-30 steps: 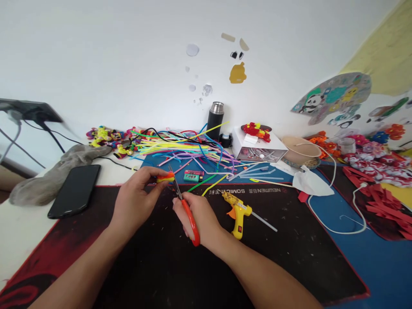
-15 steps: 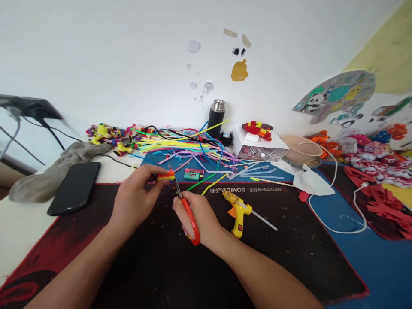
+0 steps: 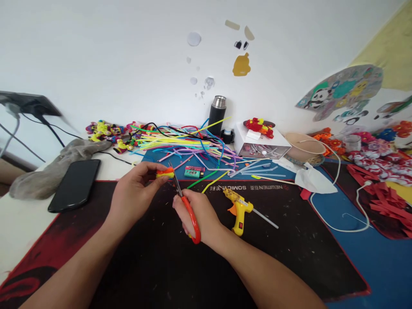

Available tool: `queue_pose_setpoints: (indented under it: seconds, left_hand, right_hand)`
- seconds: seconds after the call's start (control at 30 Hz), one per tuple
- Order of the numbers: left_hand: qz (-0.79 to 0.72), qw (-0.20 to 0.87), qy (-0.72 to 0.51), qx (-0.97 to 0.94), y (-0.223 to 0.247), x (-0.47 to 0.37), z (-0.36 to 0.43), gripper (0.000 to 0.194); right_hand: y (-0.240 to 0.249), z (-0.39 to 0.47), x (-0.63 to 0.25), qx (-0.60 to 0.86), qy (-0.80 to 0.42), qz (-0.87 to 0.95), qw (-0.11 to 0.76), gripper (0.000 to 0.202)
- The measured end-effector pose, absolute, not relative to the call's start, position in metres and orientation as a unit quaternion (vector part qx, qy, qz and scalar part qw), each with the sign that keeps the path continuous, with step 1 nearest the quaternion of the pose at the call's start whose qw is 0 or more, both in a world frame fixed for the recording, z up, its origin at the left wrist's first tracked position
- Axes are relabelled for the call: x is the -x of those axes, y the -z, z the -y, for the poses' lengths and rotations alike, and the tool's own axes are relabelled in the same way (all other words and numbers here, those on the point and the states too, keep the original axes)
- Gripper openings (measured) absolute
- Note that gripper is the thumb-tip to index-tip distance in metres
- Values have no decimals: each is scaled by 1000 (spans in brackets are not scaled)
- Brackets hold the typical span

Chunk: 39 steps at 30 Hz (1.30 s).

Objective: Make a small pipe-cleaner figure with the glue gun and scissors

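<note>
Between the thumb and fingers of my left hand [image 3: 137,189] is a small yellow and orange fuzzy piece [image 3: 165,173]. My right hand [image 3: 197,212] is closed around red-handled scissors [image 3: 192,219], whose narrow blades point up and to the left, at the right end of the fuzzy piece. Whether the blades touch it is too small to tell. A yellow glue gun [image 3: 238,210] with a clear stick lies on the black mat [image 3: 273,257], right of my right hand. Beyond my hands is a small pink and green box [image 3: 194,172].
Colourful pipe cleaners [image 3: 180,143] are heaped at the back, before a black thermos [image 3: 217,116]. A white box [image 3: 262,143] stands beside them. The phone [image 3: 74,185] is on the left; a white cable [image 3: 341,231] and red strips [image 3: 386,206] are on the right.
The view has shifted slightly. My left hand has turned the fuzzy piece a little, so more of its yellow side shows. The scissors stay at its right end.
</note>
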<state>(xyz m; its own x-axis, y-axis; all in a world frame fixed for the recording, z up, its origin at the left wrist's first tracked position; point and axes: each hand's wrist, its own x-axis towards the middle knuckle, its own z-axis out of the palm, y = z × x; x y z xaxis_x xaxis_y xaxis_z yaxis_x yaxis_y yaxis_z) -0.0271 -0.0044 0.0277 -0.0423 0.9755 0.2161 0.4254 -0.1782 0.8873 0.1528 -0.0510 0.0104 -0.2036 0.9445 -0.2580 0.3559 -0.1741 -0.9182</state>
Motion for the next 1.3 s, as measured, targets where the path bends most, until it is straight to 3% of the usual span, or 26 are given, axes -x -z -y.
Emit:
queue_pose_setpoints:
  seconds: [0.4, 0.77, 1.0, 1.3]
  left_hand:
    - [-548, 318, -460, -622, -29, 26, 5, 29]
    - [-563, 308, -449, -622, -32, 26, 8, 27]
    - [-553, 317, -466, -613, -30, 28, 8, 30]
    - [-540, 346, -477, -601, -37, 25, 10, 28]
  right_hand:
    - [-5, 50, -156, 505, -575, 564, 310, 22]
    - [-5, 50, -163, 469, -578, 588, 317, 45]
    - [-6, 49, -164, 417, -655, 538, 328, 51]
    - [-19, 51, -167, 440, -636, 561, 296, 54]
